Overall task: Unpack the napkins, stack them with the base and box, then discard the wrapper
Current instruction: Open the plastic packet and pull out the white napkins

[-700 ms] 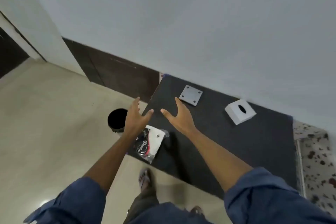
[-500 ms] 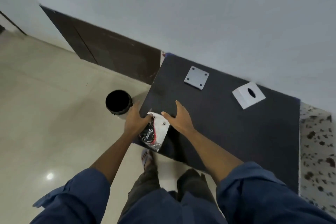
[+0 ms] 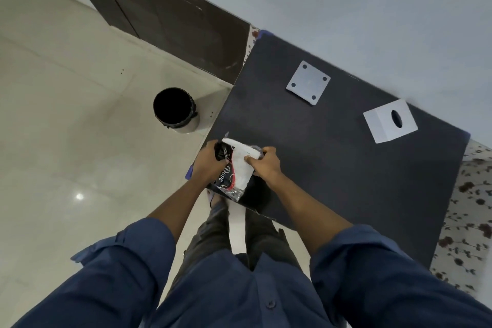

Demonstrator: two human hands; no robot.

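Observation:
A napkin pack in a black, red and white plastic wrapper sits at the near left corner of the dark table. My left hand grips its left side and my right hand grips its right side. Farther back lies a flat grey square base with a hole near each corner. To its right stands a white box with an oval slot on top. Both are apart from my hands.
A black-lined round bin stands on the pale tiled floor left of the table. A dark wooden panel and a white wall run behind. A floral cloth covers the surface right of the table.
Both hands came down from above the table and closed on the napkin pack. The view tilted downward and drew closer to the table.

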